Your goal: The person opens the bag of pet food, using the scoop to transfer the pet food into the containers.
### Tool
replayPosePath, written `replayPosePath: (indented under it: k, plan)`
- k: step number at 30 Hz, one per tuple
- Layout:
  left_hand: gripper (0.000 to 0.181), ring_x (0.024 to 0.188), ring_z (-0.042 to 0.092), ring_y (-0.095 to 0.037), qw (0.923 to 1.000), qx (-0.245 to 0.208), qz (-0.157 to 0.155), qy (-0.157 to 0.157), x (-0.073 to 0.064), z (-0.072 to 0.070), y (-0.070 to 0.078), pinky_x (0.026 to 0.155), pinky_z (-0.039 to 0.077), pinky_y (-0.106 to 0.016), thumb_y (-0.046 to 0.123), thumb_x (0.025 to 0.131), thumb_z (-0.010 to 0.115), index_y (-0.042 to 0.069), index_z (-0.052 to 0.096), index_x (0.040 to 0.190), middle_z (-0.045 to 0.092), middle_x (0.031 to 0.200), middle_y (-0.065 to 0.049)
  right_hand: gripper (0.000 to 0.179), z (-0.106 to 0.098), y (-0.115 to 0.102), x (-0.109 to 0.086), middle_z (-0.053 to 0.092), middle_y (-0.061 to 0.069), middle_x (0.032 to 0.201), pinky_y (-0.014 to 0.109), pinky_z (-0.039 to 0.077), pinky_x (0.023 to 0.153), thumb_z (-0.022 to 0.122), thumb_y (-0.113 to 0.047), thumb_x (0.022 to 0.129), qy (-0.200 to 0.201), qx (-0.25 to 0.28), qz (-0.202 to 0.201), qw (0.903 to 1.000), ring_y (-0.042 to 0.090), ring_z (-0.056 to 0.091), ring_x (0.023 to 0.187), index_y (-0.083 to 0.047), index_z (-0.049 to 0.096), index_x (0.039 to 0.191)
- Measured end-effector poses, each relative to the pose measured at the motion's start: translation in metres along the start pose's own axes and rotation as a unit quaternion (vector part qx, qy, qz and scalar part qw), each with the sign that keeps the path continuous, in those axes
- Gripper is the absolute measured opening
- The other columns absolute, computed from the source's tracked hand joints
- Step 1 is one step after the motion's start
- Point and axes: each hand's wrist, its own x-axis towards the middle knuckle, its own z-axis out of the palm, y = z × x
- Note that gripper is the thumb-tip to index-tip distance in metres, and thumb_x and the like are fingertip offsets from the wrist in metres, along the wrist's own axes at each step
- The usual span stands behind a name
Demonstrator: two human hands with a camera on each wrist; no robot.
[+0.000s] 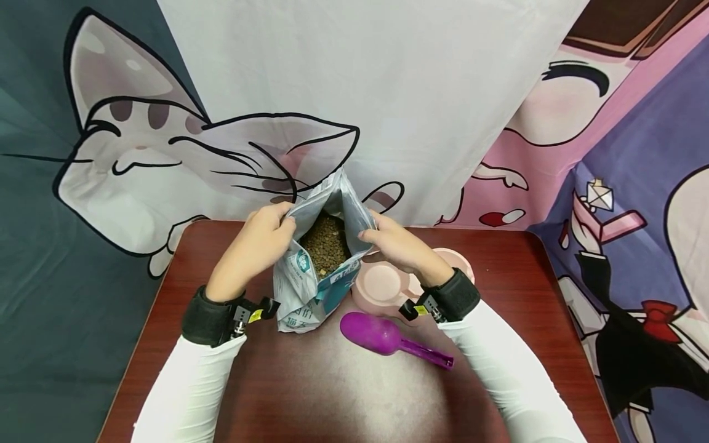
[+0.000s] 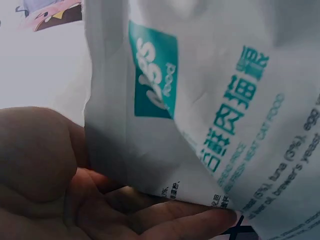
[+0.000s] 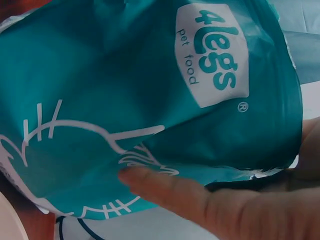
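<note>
A white and teal bag of cat food (image 1: 299, 289) stands on the table, its mouth spread wide. Brown kibble (image 1: 327, 243) shows inside. On the left, my left hand (image 1: 257, 240) grips the top edge of the bag; in the left wrist view its fingers lie along the printed white side (image 2: 210, 90). My right hand (image 1: 401, 246) pinches the opposite top edge, and the right wrist view has a finger (image 3: 165, 187) against the teal side (image 3: 75, 85). The far side of the bag rises to a peak between both hands.
A purple scoop (image 1: 373, 333) lies in front of the bag, handle toward the right. Beside the bag sits a pale pink double bowl (image 1: 382, 286), partly covered by my right hand and wrist. Cartoon-printed cloth (image 1: 399, 92) hangs behind the brown table (image 1: 509, 289).
</note>
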Motion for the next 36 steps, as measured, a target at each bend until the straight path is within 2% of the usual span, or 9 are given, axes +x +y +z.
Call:
replayPosePath:
  k: [2,5,7,12,15,17,23,29,36]
  plan:
    - [0.027,0.057,0.042,-0.021,0.9999,-0.007,-0.001,0.009,0.0,0.001,-0.001,0.057,0.038,-0.034,0.013,0.105,0.037,0.005,0.062,0.102,0.044,0.068,-0.005,0.066,0.0,0.0,0.0,0.042,0.025,0.151,0.045,0.057,0.093,0.032,0.002,0.094,-0.012,0.013,-0.001,0.9998,0.033,0.052,0.12,-0.003,0.026,0.159]
    - [0.029,0.057,0.04,-0.019,0.9997,-0.005,0.0,0.023,0.0,0.001,-0.001,0.056,0.036,-0.033,0.013,0.105,0.036,0.005,0.063,0.099,0.042,0.066,-0.002,0.072,-0.002,0.0,-0.001,0.04,0.024,0.151,0.039,0.056,0.088,0.027,0.006,0.088,-0.028,0.031,-0.002,0.9991,0.033,0.047,0.123,-0.004,0.025,0.159]
    - [0.03,0.057,0.041,-0.02,0.9995,0.002,0.003,0.032,0.0,0.0,-0.002,0.056,0.037,-0.034,0.013,0.106,0.036,0.006,0.064,0.098,0.042,0.065,-0.002,0.073,-0.004,0.0,-0.002,0.038,0.023,0.153,0.042,0.055,0.091,0.026,0.006,0.088,-0.031,0.035,0.0,0.9989,0.033,0.045,0.126,-0.006,0.023,0.16]
    - [0.03,0.058,0.041,-0.021,0.9985,0.024,0.015,0.046,0.001,-0.002,-0.001,0.056,0.037,-0.034,0.012,0.106,0.037,0.008,0.054,0.081,0.04,0.064,-0.001,0.071,-0.009,0.002,-0.005,0.036,0.024,0.157,0.058,0.051,0.101,0.025,0.008,0.091,-0.026,0.039,0.005,0.9989,0.034,0.042,0.132,-0.005,0.023,0.161]
    - [0.03,0.061,0.042,-0.021,0.9979,0.036,0.018,0.051,0.001,-0.005,-0.001,0.056,0.038,-0.035,0.012,0.105,0.038,0.008,0.057,0.083,0.039,0.066,-0.002,0.073,-0.012,0.003,-0.008,0.035,0.024,0.158,0.059,0.051,0.102,0.024,0.008,0.091,-0.027,0.036,0.005,0.999,0.035,0.042,0.135,-0.006,0.023,0.162]
    - [0.029,0.063,0.042,-0.022,0.9976,0.04,0.018,0.053,0.001,-0.007,-0.002,0.057,0.037,-0.035,0.011,0.104,0.039,0.008,0.056,0.081,0.038,0.067,-0.002,0.073,-0.014,0.004,-0.01,0.037,0.025,0.157,0.055,0.055,0.099,0.025,0.008,0.091,-0.023,0.029,0.007,0.9993,0.035,0.045,0.133,-0.007,0.024,0.162]
    - [0.031,0.063,0.039,-0.022,0.9967,0.049,0.022,0.061,0.001,-0.015,-0.006,0.056,0.035,-0.034,0.007,0.1,0.039,0.012,0.042,0.07,0.036,0.064,-0.002,0.075,-0.022,0.007,-0.014,0.043,0.025,0.152,0.043,0.061,0.086,0.028,0.009,0.089,-0.007,0.011,0.015,0.9998,0.029,0.057,0.117,-0.01,0.028,0.162]
    - [0.03,0.059,0.038,-0.022,0.9964,0.053,0.026,0.062,0.002,-0.018,-0.009,0.054,0.035,-0.033,0.005,0.097,0.038,0.012,0.04,0.068,0.036,0.06,-0.001,0.076,-0.03,0.012,-0.017,0.044,0.025,0.149,0.046,0.061,0.088,0.03,0.009,0.089,0.002,0.009,0.016,0.9998,0.027,0.059,0.114,-0.012,0.027,0.162]
    - [0.03,0.063,0.04,-0.023,0.996,0.056,0.026,0.065,0.001,-0.017,-0.007,0.057,0.035,-0.034,0.006,0.098,0.04,0.012,0.043,0.069,0.036,0.062,-0.001,0.072,-0.033,0.015,-0.019,0.043,0.025,0.149,0.051,0.059,0.093,0.031,0.008,0.091,0.002,0.002,0.017,0.9999,0.027,0.057,0.116,-0.008,0.03,0.16]
